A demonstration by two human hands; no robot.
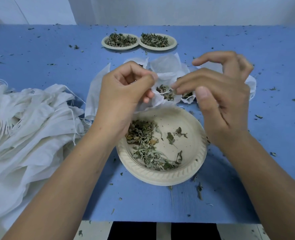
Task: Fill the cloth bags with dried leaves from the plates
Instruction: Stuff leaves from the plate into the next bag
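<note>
My left hand (126,90) grips the rim of a small white cloth bag (162,77) held just above the near plate (190,172). Dried leaves (165,93) show inside the bag's open mouth. My right hand (219,94) is at the bag's right side, its fingertips pinching the thin white drawstring at the mouth. The near plate is cream-coloured and holds a loose remainder of dried leaves (146,144), mostly on its left half. Two more plates (120,47) (158,48), heaped with leaves, stand side by side at the back.
A big pile of empty white cloth bags (27,129) covers the table's left side. More white bags, some with leaves, lie behind my hands (188,98). Leaf crumbs are scattered over the blue table (160,205). The table's front edge runs just below the near plate.
</note>
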